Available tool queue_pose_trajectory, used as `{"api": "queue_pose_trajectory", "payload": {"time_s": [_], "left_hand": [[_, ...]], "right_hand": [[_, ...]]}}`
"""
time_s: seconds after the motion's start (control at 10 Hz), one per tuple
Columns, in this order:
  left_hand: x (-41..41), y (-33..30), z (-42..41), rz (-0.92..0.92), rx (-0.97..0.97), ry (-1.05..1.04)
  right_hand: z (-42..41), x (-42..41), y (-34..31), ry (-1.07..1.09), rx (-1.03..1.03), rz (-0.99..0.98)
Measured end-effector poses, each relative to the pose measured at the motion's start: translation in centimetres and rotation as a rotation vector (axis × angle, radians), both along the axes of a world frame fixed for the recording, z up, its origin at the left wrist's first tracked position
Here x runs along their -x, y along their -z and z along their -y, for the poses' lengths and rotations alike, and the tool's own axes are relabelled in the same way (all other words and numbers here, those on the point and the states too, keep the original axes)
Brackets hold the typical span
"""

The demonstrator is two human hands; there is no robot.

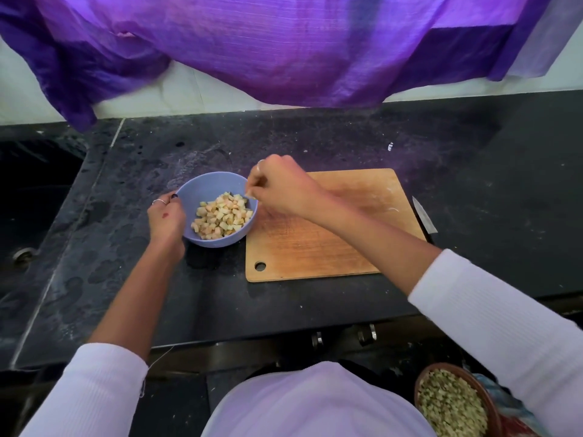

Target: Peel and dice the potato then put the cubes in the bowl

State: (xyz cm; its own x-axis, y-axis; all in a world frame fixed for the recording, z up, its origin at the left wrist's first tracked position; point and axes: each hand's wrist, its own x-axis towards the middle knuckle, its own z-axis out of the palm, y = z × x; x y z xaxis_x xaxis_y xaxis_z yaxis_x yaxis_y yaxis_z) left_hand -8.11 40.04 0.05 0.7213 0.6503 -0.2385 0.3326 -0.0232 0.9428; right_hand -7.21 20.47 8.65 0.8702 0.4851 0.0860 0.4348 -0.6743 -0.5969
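Nearest the camera, below the counter edge and well to the right of the cutting board [318, 244], sits a brown dish [454, 402] of pale chopped bits, no part of this job as far as can be told. On the dark counter [126, 279] the board lies bare, with no potato cubes left on it. The knife [424, 216] rests just beside the board's right edge, untouched.

Just left of the board stands the blue bowl [202, 187], holding a heap of potato cubes [222, 216]. The left hand [165, 216] grips the bowl's left wall, fingers curled round the rim, steadying it. The right hand [277, 187] hangs over the bowl's right rim with fingertips bunched downward, pinching what looks like 1 small pale piece; it is too small to be sure.

This looks like the last step, dropping the final scraps in. The next move calls only for loosening that pinch over the bowl.

Beyond the board, a purple cloth [284, 48] hangs against the wall.
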Motion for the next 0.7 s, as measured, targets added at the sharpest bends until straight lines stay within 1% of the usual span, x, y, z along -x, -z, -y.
{"api": "queue_pose_trajectory", "payload": {"time_s": [0.2, 0.3, 0.4, 0.5, 0.6, 0.7], "left_hand": [[-0.1, -0.3, 0.0, 0.006, 0.021, -0.039], [-0.1, -0.3, 0.1, -0.031, -0.059, -0.042], [0.5, -1.1, 0.5, -0.022, -0.430, 0.085], [-0.2, -1.7, 0.6, 0.052, -0.656, 0.171], [-0.8, -2.7, 1.5, 0.080, -0.696, 0.190], [-1.1, -3.2, 2.6, 0.153, -0.736, 0.244]], "right_hand": [[-4.8, -1.1, 1.3, -0.110, 0.113, 0.026], [-5.4, -1.4, 1.0, -0.076, 0.084, 0.111], [-5.2, -1.3, 0.3, -0.055, 0.075, 0.139], [-4.9, -0.8, 0.1, -0.246, 0.318, 0.016], [-4.2, -0.3, 0.0, -0.213, 0.322, 0.004], [-2.3, -0.3, 0.6, -0.205, 0.346, 0.010]]}}
